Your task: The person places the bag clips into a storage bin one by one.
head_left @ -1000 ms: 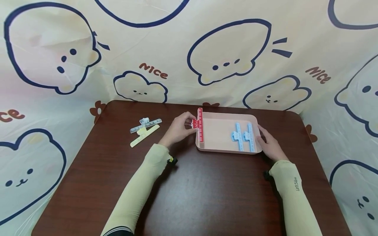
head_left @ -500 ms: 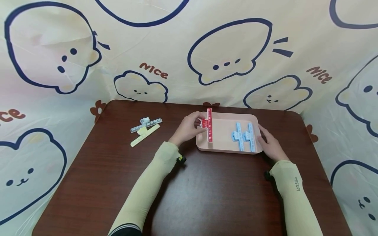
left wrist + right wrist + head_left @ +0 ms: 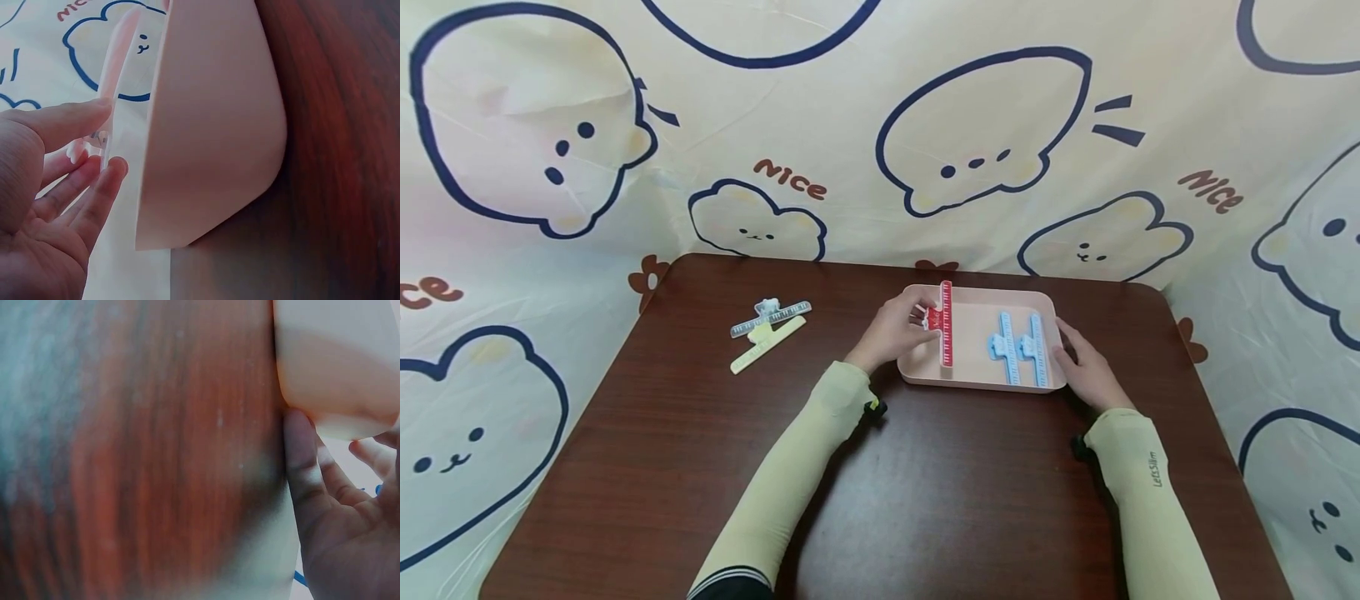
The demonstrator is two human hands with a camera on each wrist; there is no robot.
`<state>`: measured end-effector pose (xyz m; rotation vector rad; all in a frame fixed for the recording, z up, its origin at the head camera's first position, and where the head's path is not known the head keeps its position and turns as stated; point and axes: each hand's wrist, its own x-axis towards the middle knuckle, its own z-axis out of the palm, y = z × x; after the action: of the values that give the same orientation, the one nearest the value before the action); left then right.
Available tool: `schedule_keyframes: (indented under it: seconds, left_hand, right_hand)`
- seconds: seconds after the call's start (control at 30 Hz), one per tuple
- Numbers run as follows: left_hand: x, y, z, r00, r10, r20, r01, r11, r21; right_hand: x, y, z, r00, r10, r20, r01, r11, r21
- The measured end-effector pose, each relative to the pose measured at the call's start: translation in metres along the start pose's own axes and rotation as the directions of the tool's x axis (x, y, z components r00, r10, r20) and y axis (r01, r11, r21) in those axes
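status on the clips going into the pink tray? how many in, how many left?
Done: two blue clips lie in the pink tray. In hand: the left hand pinches a red clip over the tray's left part; the right hand rests against the tray's right edge. Left: a clear clip and a yellow clip on the table.

- In the left wrist view the red clip (image 3: 107,94) shows only as a thin pale edge between the fingers; its colour and scale marks cannot be read.
- The pink tray (image 3: 212,119) fills that view, cut off at the top, and its inside is hidden.
- The right wrist view is blurred; the right hand (image 3: 340,519) is cut off by the right and lower edges.
- From the head view, the markings on the grey and yellow clips (image 3: 767,329) are too small to read.
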<state>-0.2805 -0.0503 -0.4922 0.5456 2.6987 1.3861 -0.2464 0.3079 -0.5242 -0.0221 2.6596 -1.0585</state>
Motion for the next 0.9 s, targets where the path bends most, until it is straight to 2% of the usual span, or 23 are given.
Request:
schedule_keyframes:
  seconds: [0.33, 0.6, 0.9]
  left_hand:
    - [0.007, 0.004, 0.015, 0.997, -0.063, 0.053, 0.060, 0.997, 0.044]
    - [0.011, 0.003, 0.029, 0.998, -0.025, 0.065, 0.019, 0.996, 0.089]
    - [0.010, 0.006, 0.038, 0.997, -0.028, 0.070, 0.018, 0.989, 0.144]
  right_hand:
    - [0.000, 0.000, 0.000, 1.000, -0.001, -0.004, 0.001, 1.000, 0.005]
    - [0.000, 0.001, 0.001, 1.000, 0.004, 0.001, -0.004, 1.000, 0.003]
    - [0.000, 0.000, -0.001, 1.000, 0.007, 0.002, -0.007, 1.000, -0.004]
